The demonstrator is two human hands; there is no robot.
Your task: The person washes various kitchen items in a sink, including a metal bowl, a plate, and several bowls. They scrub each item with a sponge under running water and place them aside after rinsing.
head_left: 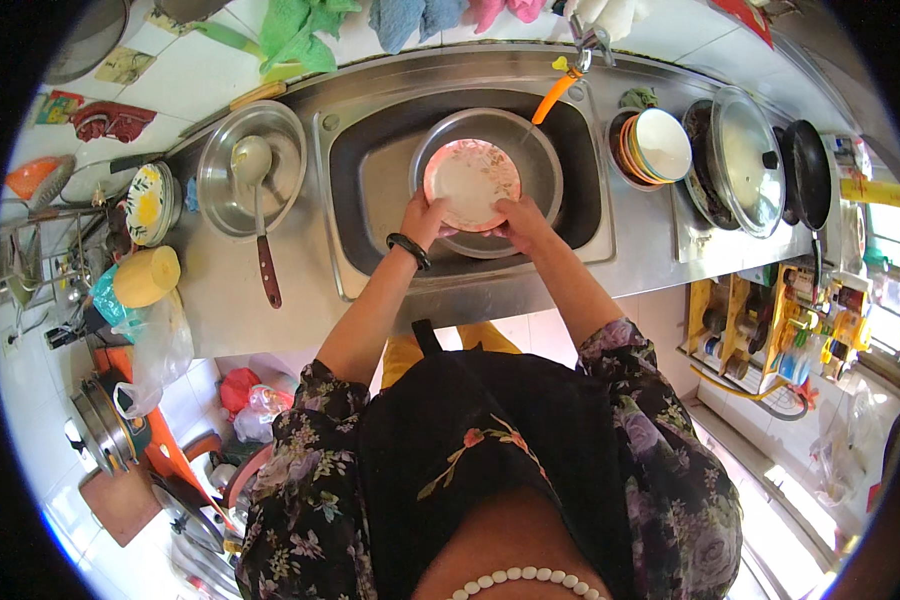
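Observation:
Between my two hands is a round white plate point(471, 184) with a pink floral rim. My left hand point(426, 217) grips its lower left edge, thumb on top; my right hand point(523, 221) grips the lower right edge the same way. The plate is over a metal basin point(549, 217) that stands in the stainless steel sink point(375, 202). An orange hose point(555, 97) on the faucet point(586, 49) points down at the basin, and a thin stream seems to leave its end. My fingers under the plate are mostly hidden.
Left of the sink, a metal bowl point(217, 202) holds a ladle point(252, 161) with a brown handle. Stacked bowls point(664, 146), a glass-lidded pan point(750, 165) and a black frying pan point(806, 176) stand on the right. Cloths point(300, 34) hang behind the sink.

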